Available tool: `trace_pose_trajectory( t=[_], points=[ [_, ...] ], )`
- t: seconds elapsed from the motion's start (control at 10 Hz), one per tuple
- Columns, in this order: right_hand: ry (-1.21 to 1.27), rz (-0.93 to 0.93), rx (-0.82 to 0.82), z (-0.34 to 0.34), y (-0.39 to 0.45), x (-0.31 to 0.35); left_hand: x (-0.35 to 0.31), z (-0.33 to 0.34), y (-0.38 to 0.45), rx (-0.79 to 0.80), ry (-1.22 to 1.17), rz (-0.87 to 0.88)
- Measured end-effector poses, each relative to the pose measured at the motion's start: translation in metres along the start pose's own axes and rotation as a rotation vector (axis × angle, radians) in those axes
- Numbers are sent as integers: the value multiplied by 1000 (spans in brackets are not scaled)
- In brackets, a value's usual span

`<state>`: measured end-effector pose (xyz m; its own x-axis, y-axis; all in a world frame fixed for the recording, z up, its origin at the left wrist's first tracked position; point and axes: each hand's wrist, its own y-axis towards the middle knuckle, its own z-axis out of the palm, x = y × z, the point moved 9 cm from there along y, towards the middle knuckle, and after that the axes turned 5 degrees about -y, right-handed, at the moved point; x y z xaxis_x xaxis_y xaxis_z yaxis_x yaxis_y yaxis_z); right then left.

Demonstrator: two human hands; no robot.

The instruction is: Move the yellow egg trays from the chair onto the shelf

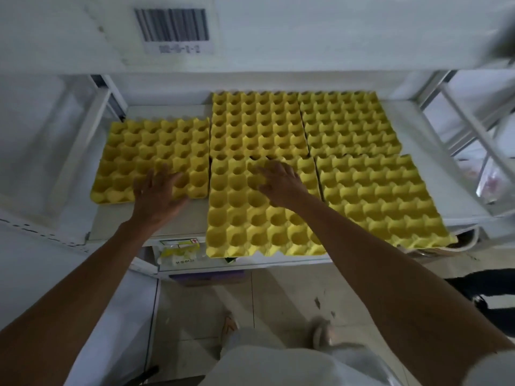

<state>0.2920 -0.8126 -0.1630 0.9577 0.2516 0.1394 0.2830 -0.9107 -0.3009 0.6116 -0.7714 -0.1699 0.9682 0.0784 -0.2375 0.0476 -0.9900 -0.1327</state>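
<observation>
Both hands are flat and spread wide, gripping nothing: our left hand (156, 195) lies palm-down with its fingers over the near right corner of the left tray (156, 154), and our right hand (280, 183) presses its splayed fingers into the cups of the front middle tray (259, 218). We have five yellow egg trays on the white shelf (451, 185), all moulded pulp with a matte, fibrous look, each a grid of round cups divided by blunt peaks and edged with a scalloped rim. Every cup we can see is empty. Two trays sit side by side at the back, the back middle tray (257, 123) and the back right tray (348, 122), edges touching. In front of them lie the front middle tray and the front right tray (381, 199), both overhanging the shelf's near edge. The left tray sits alone on the left, just beside the middle pair. Above us a barcode label (172, 30) is stuck on the upper shelf face, its print blurred. Below, pale floor tiles (278, 296) show scuffs.
</observation>
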Motion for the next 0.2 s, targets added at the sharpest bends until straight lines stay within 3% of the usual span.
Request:
trace_pose_trajectory(
  t=[0.2],
  points=[
    [31, -39, -152, -35, -56, -73, -101, -24, -51, -120, 31, 8]
  ],
)
